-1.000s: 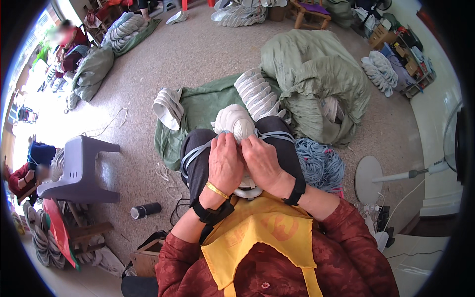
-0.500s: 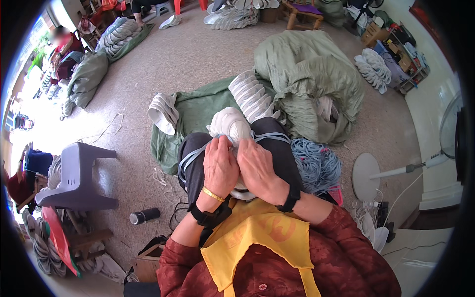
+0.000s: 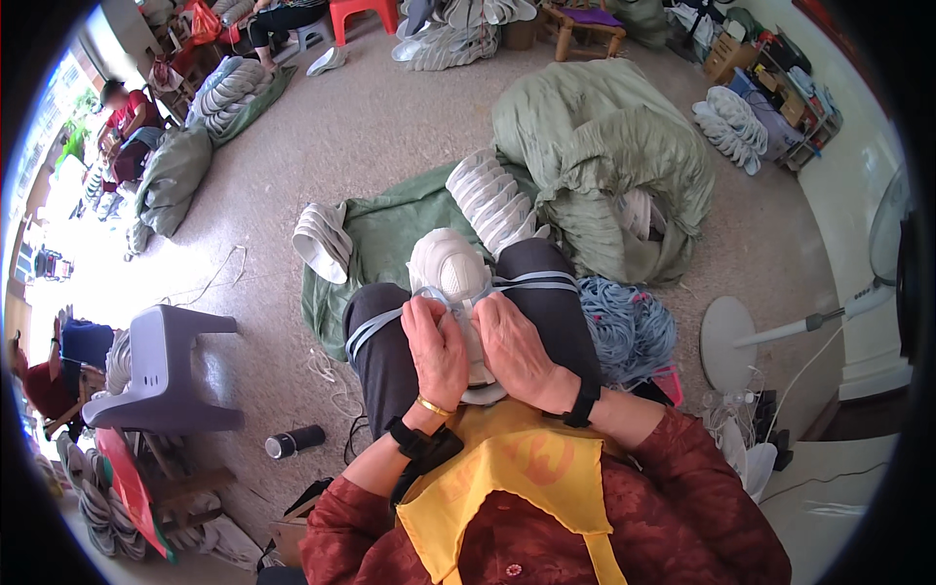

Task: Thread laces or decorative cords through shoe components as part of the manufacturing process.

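We appear to be lacing the white rounded-toe fabric shoe point(image 3: 446, 255) between our dark-trousered thighs point(image 3: 378, 366). Left hand point(image 3: 436, 351) and right hand point(image 3: 519, 349), fingers curled nearly closed, seemingly pinch the flat pale-blue lace point(image 3: 539, 281); next, even tension seems required.

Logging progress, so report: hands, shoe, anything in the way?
Left hand, right hand: fingers bunched at lace, grip hidden. White shoe between thighs, partly covered by hands. Lace across both thighs.
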The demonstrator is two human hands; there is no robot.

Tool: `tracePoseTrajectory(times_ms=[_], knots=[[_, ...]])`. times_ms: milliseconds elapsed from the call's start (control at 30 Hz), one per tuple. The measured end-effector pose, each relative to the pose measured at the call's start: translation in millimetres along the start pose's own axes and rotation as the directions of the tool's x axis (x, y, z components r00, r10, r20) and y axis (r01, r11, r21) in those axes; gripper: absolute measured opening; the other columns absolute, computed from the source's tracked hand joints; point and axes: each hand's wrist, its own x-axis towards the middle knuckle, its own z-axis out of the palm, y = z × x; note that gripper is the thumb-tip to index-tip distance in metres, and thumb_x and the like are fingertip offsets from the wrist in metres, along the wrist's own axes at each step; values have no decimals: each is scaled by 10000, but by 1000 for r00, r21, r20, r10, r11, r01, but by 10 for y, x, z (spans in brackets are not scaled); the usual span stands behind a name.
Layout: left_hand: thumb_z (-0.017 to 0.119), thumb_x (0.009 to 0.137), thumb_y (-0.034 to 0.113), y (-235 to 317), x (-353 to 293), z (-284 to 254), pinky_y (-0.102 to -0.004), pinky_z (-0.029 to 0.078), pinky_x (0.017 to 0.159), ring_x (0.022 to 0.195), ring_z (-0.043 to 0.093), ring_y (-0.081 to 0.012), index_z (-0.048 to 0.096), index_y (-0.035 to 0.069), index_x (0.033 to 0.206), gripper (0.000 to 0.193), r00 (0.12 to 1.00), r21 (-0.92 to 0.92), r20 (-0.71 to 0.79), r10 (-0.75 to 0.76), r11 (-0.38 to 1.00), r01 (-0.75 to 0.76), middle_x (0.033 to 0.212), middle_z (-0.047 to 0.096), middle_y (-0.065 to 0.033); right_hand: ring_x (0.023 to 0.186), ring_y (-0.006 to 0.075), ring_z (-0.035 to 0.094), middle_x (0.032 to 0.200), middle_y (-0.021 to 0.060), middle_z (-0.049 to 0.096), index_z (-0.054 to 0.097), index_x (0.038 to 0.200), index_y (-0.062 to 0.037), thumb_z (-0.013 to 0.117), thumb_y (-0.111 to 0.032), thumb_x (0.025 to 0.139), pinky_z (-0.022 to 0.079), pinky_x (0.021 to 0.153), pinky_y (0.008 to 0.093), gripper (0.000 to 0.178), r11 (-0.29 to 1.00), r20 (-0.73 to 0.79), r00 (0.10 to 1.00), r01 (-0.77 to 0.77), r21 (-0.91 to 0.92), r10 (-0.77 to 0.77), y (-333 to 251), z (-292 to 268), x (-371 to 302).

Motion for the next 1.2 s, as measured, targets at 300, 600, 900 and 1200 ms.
tracePoseTrajectory(times_ms=[300, 600, 900, 1200], knots=[[552, 855, -67, 27, -64, 32, -433, 419, 864, 929, 477, -354, 474, -15, 1007, 179, 999, -37, -22, -50, 998, 49, 958, 480, -172, 850, 403, 609, 890, 189, 557, 484, 1009, -1, 594, 30, 926, 506, 742, 464, 141, 962, 26, 997, -71, 265, 66, 51, -226, 88], [622, 802, -33, 97, -39, -143, -481, 418, 842, 943, 497, -408, 506, -4, 1007, 237, 985, 207, 115, 125, 967, -147, 963, 489, -188, 936, 436, 641, 930, 226, 652, 629, 984, 27, 567, 36, 849, 515, 820, 494, 148, 898, 240, 964, -203, 391, 113, 168, -250, 121], [614, 744, -89, 179, -17, -156, -468, 415, 899, 996, 499, -403, 498, -13, 1021, 310, 985, 250, 142, 99, 959, -133, 1012, 493, -191, 868, 415, 662, 891, 209, 659, 624, 919, 18, 612, 23, 860, 520, 772, 470, 60, 769, 375, 922, -170, 616, -96, 14, -777, -38], [640, 792, -86, 646, -62, -288, -386, 502, 756, 877, 597, -340, 604, -18, 1139, 356, 845, -124, 439, 306, 952, -280, 997, 639, -157, 732, 219, 649, 881, 117, 682, 669, 1010, 16, 671, 0, 889, 507, 661, 342, 123, 708, 356, 932, -209, 675, -65, 212, -1084, 39]])
